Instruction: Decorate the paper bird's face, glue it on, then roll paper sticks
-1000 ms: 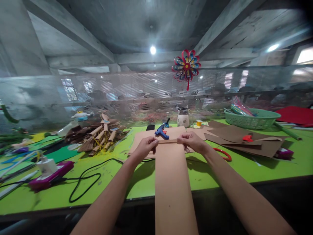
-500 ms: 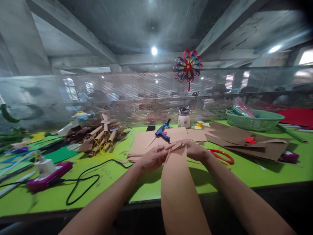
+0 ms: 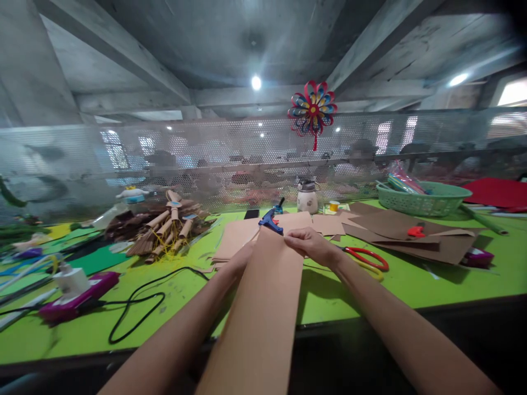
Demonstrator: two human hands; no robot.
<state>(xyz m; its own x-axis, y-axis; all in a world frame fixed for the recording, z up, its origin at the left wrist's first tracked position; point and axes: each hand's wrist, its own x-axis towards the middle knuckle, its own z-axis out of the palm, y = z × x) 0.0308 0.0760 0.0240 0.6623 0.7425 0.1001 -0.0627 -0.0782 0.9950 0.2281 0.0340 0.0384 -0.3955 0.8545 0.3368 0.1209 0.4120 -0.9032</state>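
Note:
A long strip of brown kraft paper (image 3: 263, 307) rises from the bottom edge of the view toward the middle of the table. My right hand (image 3: 310, 246) pinches its upper right corner between thumb and fingers. Against the strip's left side lies my left hand (image 3: 244, 258); its fingers are hidden behind the paper. Just beyond the strip's upper end, a blue glue gun (image 3: 270, 220) rests on a stack of brown paper sheets (image 3: 233, 238). Scissors with red and yellow handles (image 3: 366, 258) lie right of my right hand.
A purple power strip (image 3: 80, 299) with a black cable stands at left. Behind it is a pile of rolled brown paper pieces (image 3: 164, 225). At right are brown sheets (image 3: 436, 241) and a green basket (image 3: 424, 200). A jar (image 3: 307, 198) stands near the mesh screen.
The paper strip has turned flatter toward me and its lower end has swung left. My left hand has gone behind it, while my right hand now pinches its upper right corner.

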